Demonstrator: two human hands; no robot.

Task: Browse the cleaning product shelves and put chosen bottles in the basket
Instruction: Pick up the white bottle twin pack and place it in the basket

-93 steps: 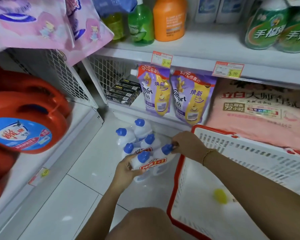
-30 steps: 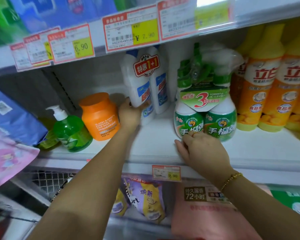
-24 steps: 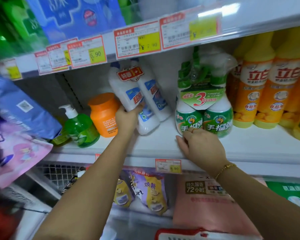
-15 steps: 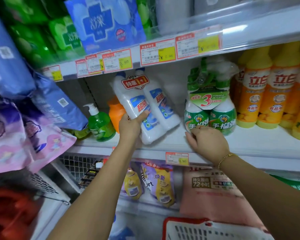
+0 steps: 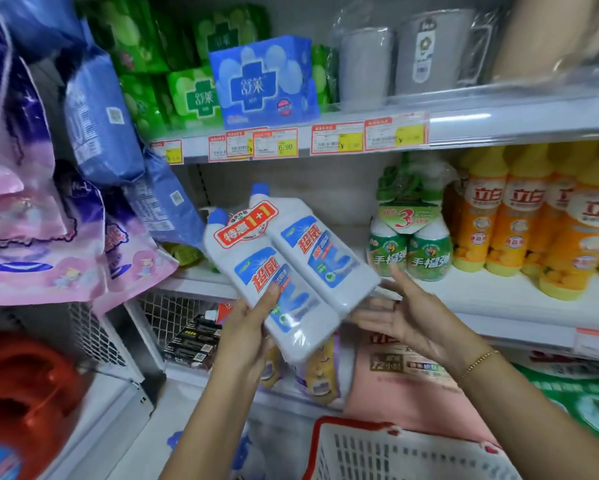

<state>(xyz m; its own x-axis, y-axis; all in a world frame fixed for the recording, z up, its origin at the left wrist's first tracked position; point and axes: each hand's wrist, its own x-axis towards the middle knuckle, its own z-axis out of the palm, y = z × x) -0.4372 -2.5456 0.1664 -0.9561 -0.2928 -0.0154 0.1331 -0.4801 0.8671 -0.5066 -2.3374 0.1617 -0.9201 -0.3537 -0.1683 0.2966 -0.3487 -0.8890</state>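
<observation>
Item: twin-pack of white toilet-cleaner bottles [image 5: 284, 271], held in open air in front of the mid shelf [image 5: 499, 306], clear of its front edge. Bare board shows behind it, left of the green spray-bottle pack [image 5: 412, 251]. The red-rimmed basket [image 5: 360, 441] sits low and to the R, well below the pack, with open air between.

Pack long axis is tilted: blue caps up-L, bases down-R, labels toward the person.

L hand [image 5: 246, 327] grips the lower half, thumb across the front label, other fingers hidden behind. R hand [image 5: 405, 317] is palm-up with fingers straight and spread, holding nothing, just beside the pack's lower-R edge. Contact can't be told.
</observation>
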